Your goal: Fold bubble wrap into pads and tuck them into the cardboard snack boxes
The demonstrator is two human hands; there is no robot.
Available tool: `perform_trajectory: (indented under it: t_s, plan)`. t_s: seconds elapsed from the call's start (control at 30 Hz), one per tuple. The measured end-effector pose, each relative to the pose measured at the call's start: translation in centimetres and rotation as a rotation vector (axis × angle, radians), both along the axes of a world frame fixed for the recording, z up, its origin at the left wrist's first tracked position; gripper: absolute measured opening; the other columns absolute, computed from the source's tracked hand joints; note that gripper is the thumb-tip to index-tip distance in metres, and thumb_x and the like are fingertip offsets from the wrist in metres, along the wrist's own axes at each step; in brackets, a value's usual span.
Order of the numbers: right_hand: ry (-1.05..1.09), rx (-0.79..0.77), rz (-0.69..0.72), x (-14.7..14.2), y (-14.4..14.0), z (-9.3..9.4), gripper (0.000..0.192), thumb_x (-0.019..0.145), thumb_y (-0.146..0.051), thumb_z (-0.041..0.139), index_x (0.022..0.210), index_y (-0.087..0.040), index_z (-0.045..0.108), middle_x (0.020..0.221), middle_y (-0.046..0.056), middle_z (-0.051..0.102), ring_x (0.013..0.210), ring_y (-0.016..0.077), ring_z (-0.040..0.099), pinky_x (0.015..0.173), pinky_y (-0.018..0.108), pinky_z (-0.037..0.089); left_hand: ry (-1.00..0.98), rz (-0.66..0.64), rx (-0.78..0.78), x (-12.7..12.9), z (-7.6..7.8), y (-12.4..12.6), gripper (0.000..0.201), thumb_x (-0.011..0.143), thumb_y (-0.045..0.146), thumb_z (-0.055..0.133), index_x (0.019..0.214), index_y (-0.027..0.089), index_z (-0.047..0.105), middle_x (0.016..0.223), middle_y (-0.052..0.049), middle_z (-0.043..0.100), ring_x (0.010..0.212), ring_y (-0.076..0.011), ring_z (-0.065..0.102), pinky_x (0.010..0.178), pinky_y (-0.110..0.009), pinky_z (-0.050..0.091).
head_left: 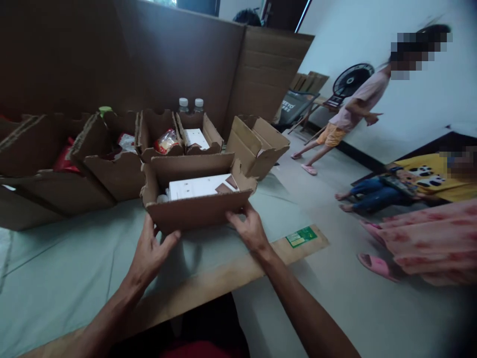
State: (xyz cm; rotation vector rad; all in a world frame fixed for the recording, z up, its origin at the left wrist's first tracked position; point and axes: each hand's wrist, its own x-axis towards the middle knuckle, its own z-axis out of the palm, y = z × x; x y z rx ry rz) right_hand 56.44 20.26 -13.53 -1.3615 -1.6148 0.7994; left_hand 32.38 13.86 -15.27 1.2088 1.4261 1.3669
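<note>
An open cardboard box [197,213] is between my two hands, in front of the row of other boxes. Inside it lies a white carton [197,187] with brown marks at its right end, and something pale and crumpled is beside the carton's left end. My left hand [152,248] grips the box at its lower left corner, thumb on the near wall and the other fingers mostly hidden. At the lower right corner my right hand [250,226] holds it in the same way, its fingertips out of sight underneath.
Behind stand more cardboard boxes [100,179] with red packets, a snack bag [167,141] and another white carton [196,138]. Two capped bottles [198,105] are by the tall cardboard panel [179,64]. Right of the table [74,258] are a fan [352,82] and several people.
</note>
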Motion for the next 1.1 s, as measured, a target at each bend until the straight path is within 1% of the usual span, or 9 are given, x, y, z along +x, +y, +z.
perform_trajectory:
  t_s: [0.1, 0.2, 0.3, 0.4, 0.53, 0.67, 0.8, 0.97, 1.1]
  plan:
    - [-0.022, 0.011, 0.033, -1.8, -4.3, -0.1, 0.038, 0.084, -0.04, 0.067, 0.116, -0.02, 0.064, 0.112, 0.011, 0.073, 0.104, 0.0277, 0.067, 0.093, 0.042, 0.053, -0.011, 0.065, -0.086, -2.8, -0.5, -6.1, 0.067, 0.082, 0.041, 0.077, 0.141, 0.029, 0.05, 0.138, -0.008, 0.06, 0.136, -0.0321, 0.054, 0.121, -0.05, 0.038]
    - [-0.005, 0.036, 0.214, -4.8, -5.9, 0.6, 0.041, 0.084, -0.035, 0.068, 0.123, -0.023, 0.063, 0.122, 0.01, 0.071, 0.115, 0.0286, 0.065, 0.099, 0.043, 0.053, 0.019, 0.222, -0.092, -6.4, 0.8, -10.3, 0.062, 0.081, 0.039, 0.08, 0.137, 0.032, 0.054, 0.135, -0.006, 0.062, 0.138, -0.0328, 0.052, 0.124, -0.051, 0.035]
    - [0.039, 0.082, 0.29, -7.1, -4.8, 2.1, 0.038, 0.085, -0.036, 0.068, 0.12, -0.023, 0.064, 0.116, 0.009, 0.073, 0.106, 0.0261, 0.067, 0.094, 0.042, 0.055, 0.096, 0.331, 0.003, -8.2, 3.2, -9.4, 0.059, 0.079, 0.039, 0.081, 0.132, 0.028, 0.057, 0.134, -0.007, 0.062, 0.131, -0.0325, 0.057, 0.114, -0.05, 0.047]
    - [0.029, 0.118, 0.166, -6.9, -4.0, 3.1, 0.038, 0.083, -0.04, 0.069, 0.117, -0.023, 0.064, 0.106, 0.006, 0.074, 0.093, 0.0243, 0.068, 0.086, 0.042, 0.056, 0.107, 0.237, 0.116, -7.8, 4.2, -6.5, 0.067, 0.074, 0.04, 0.082, 0.133, 0.022, 0.054, 0.128, -0.01, 0.064, 0.117, -0.03, 0.064, 0.103, -0.048, 0.055]
    - [-0.065, 0.149, -0.029, -4.9, -6.2, 2.6, 0.03, 0.084, -0.04, 0.073, 0.106, -0.021, 0.066, 0.097, 0.006, 0.072, 0.091, 0.0259, 0.067, 0.084, 0.043, 0.053, 0.15, 0.09, 0.068, -5.7, 3.7, -7.9, 0.052, 0.084, 0.031, 0.075, 0.132, 0.022, 0.055, 0.132, -0.01, 0.064, 0.126, -0.0288, 0.06, 0.111, -0.044, 0.049]
    - [-0.042, 0.115, 0.132, -6.7, -8.4, 1.4, 0.023, 0.087, -0.035, 0.068, 0.107, -0.023, 0.065, 0.102, 0.007, 0.071, 0.098, 0.0261, 0.066, 0.088, 0.042, 0.054, 0.119, 0.236, 0.023, -6.3, 3.3, -11.9, 0.058, 0.085, 0.03, 0.075, 0.138, 0.024, 0.053, 0.135, -0.01, 0.064, 0.133, -0.0289, 0.057, 0.116, -0.044, 0.044]
    - [0.006, 0.158, 0.172, -8.6, -7.5, 0.2, 0.025, 0.087, -0.034, 0.068, 0.109, -0.024, 0.064, 0.107, 0.007, 0.071, 0.101, 0.026, 0.066, 0.091, 0.043, 0.053, 0.092, 0.331, 0.079, -7.3, 2.3, -11.2, 0.069, 0.08, 0.031, 0.077, 0.142, 0.023, 0.049, 0.137, -0.011, 0.062, 0.135, -0.0305, 0.055, 0.118, -0.048, 0.042]
    - [0.002, 0.157, 0.025, -3.9, -6.4, -2.0, 0.025, 0.085, -0.036, 0.071, 0.106, -0.022, 0.068, 0.103, 0.008, 0.073, 0.1, 0.028, 0.068, 0.092, 0.045, 0.052, 0.146, 0.214, 0.043, -3.6, -0.4, -8.8, 0.065, 0.083, 0.03, 0.072, 0.144, 0.021, 0.05, 0.145, -0.014, 0.058, 0.14, -0.0337, 0.052, 0.121, -0.054, 0.038]
    - [0.124, 0.169, -0.093, 1.2, -6.3, -3.5, 0.036, 0.084, -0.037, 0.076, 0.115, -0.02, 0.067, 0.113, 0.011, 0.072, 0.113, 0.0302, 0.065, 0.105, 0.049, 0.046, 0.242, 0.066, 0.132, 1.0, -0.7, -8.7, 0.087, 0.084, 0.021, 0.067, 0.161, 0.025, 0.027, 0.166, -0.014, 0.036, 0.153, -0.0365, 0.035, 0.126, -0.058, 0.03]
